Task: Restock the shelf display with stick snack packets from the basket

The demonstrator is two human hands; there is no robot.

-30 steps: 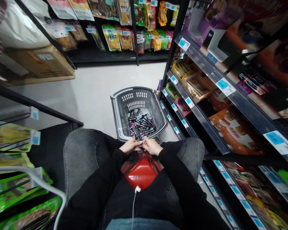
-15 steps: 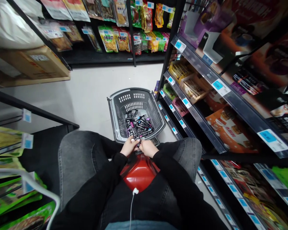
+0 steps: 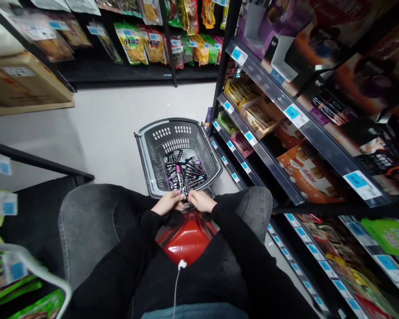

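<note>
In front of my knees stands a grey shopping basket [image 3: 143, 159], and a pile of slim black stick packets [image 3: 196, 173] with purple and blue marks lies in it. A black and pink stick packet [image 3: 181, 180] points up over the basket's near rim. My left hand [image 3: 168, 202] pinches its lower end from the left. From the right, my right hand [image 3: 202, 202] has its fingers closed on the same end. The fingertips are close together and partly hide that end; whether more than one packet is held, I cannot tell. A glossy red object [image 3: 190, 241] lies in my lap below both hands.
Shelves [image 3: 269, 84] with boxes and price tags rise close on my right. Bagged snacks [image 3: 133, 44] hang on a rack at the back. A cardboard box [image 3: 26, 86] stands at the far left. Nearer, a white curved handle [image 3: 49, 270] and green bags crowd my left.
The view has shifted slightly, so most things sit further left. My hands have moved a little apart, and the packet between them shows more clearly.
</note>
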